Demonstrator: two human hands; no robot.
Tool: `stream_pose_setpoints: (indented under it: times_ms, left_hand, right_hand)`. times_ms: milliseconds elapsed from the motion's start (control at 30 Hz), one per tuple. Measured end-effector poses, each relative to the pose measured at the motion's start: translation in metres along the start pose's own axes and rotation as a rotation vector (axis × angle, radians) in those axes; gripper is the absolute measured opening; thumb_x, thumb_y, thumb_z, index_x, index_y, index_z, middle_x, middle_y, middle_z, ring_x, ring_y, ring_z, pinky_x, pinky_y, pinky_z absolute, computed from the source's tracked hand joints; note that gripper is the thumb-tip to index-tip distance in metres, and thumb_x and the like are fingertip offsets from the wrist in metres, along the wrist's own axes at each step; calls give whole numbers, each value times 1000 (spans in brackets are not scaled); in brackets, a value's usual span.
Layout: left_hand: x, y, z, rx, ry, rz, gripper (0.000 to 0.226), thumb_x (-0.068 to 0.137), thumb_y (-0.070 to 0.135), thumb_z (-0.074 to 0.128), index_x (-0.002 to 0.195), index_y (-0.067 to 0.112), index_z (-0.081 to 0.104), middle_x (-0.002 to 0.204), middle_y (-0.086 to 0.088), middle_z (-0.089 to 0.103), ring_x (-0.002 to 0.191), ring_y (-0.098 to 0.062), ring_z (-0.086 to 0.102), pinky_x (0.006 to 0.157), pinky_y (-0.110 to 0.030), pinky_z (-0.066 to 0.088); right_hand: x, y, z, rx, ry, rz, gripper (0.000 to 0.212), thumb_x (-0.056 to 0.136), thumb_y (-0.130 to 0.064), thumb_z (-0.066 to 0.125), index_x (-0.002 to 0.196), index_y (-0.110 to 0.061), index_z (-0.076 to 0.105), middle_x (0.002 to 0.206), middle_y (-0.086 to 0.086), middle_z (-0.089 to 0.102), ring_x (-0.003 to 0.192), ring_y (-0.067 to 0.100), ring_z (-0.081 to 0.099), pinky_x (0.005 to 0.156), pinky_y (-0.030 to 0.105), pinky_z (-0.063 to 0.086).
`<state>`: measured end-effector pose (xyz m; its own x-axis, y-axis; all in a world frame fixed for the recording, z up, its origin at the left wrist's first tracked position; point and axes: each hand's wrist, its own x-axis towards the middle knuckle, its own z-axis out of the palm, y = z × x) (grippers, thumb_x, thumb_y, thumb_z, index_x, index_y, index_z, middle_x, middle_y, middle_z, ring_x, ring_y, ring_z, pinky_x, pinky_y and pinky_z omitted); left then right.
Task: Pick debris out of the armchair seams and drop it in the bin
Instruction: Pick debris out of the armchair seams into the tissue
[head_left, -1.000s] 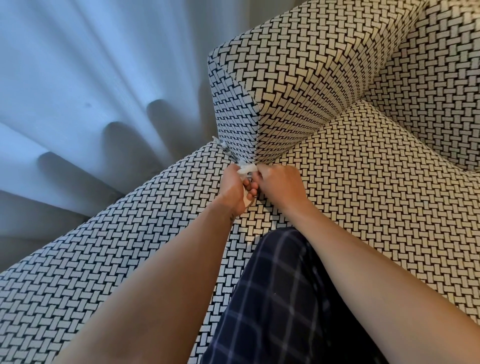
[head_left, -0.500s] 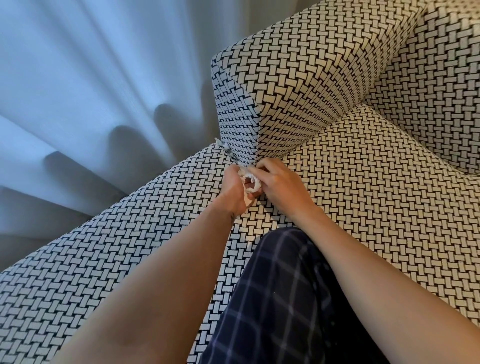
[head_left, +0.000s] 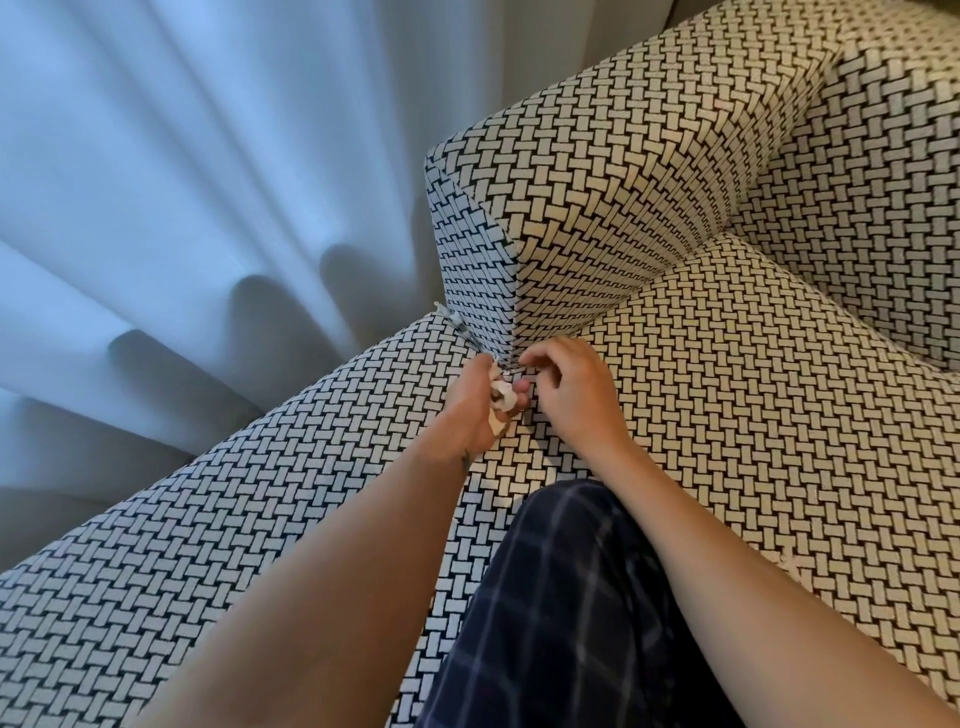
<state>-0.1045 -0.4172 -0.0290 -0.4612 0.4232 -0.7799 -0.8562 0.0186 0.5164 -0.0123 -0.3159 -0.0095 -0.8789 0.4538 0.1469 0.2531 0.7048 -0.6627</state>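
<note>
1. Since half a second ago, the right hand (head_left: 576, 395) has lifted its fingers off the wad (head_left: 502, 399); they now sit just beside it, at the foot of the armrest (head_left: 623, 208).
2. The left hand (head_left: 470, 410) grips the wad, a crumpled white piece of debris, with its fingers curled round it. The wad bulges out of the grip on the side facing the right hand, and a pale tail hangs below it.
3. The right hand's fingers are curled. Its index fingertip touches the corner where the armrest meets the seat, and its thumb tip lies just beside the wad. Whether it pinches anything cannot be told.
4. More scraps (head_left: 451, 318) are lodged in the seam (head_left: 470, 340) along the front of the armrest, just beyond the left hand's knuckles and outside both grips.
5. Both hands rest low on the armchair (head_left: 779, 415), which is covered in a black-and-white woven pattern.
6. A dark checked trouser leg (head_left: 571, 623) shows between the forearms.
7. A pale curtain (head_left: 208, 208) hangs in folds to the left of the armchair.
</note>
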Motion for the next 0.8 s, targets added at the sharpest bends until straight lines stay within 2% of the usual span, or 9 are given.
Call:
stream_pose_setpoints:
  times_ms: [100,167,267,367,467,567,633,733,800]
  left_hand:
    - [-4,0,-3,14,3,-15,37,103,40,44,116,6,53,63,-5,61,42,-13,55,29,-19,38]
    - [-5,1,-4,11,-9,-18,32,103,39,44,105,9,56,56,1,56,38,-9,50,30,-18,35]
    - [-5,0,-5,-18,-11,-7,30,102,39,45,89,14,58,49,7,45,35,-7,38,31,-17,29]
    - [-6,-1,-8,-13,19,4,32,102,38,44,84,14,55,49,7,41,38,-6,33,36,-16,26]
    - [-7,-2,-5,36,77,30,28,101,37,45,90,13,55,52,7,41,42,-6,32,40,-17,26]
    - [-5,-7,4,93,163,98,32,96,38,50,106,9,60,59,4,46,46,-8,36,39,-21,30]
    - [-6,-8,9,130,211,135,34,96,38,51,110,9,63,62,3,47,47,-9,37,42,-22,31]
    - [-8,-8,10,172,199,120,33,98,40,48,107,11,60,60,3,43,46,-9,34,43,-22,30]
    - [-9,-6,9,193,197,104,34,99,43,44,102,12,58,56,5,39,44,-9,33,43,-23,30]
  right_hand:
    - [-3,5,1,-34,-149,91,26,98,-15,58,121,-22,66,123,-6,59,123,13,48,112,38,40]
    - [-3,8,3,-75,-259,113,38,98,-28,61,136,-25,59,136,-2,51,134,16,38,116,38,34]
    - [-2,9,7,-134,-346,71,50,94,-38,64,143,-30,54,137,-3,45,133,17,31,114,38,30]
    - [-2,11,9,-165,-333,34,45,94,-36,68,137,-29,59,128,-3,47,127,15,35,109,32,31]
    - [1,11,11,-138,-315,61,25,94,-29,68,118,-24,66,118,-3,52,116,11,42,99,26,34]
    - [3,7,14,-134,-304,115,9,92,-24,70,99,-22,65,103,-4,60,97,12,57,91,35,51]
    - [5,4,13,-118,-306,136,7,92,-20,69,97,-21,64,97,-4,63,89,13,61,83,37,54]
    - [-2,2,6,-14,-281,151,6,94,-18,68,95,-21,63,91,-8,64,83,10,60,73,26,49]
    - [-9,3,2,143,-226,213,5,94,-18,69,96,-19,64,89,-7,65,80,10,63,71,23,51]
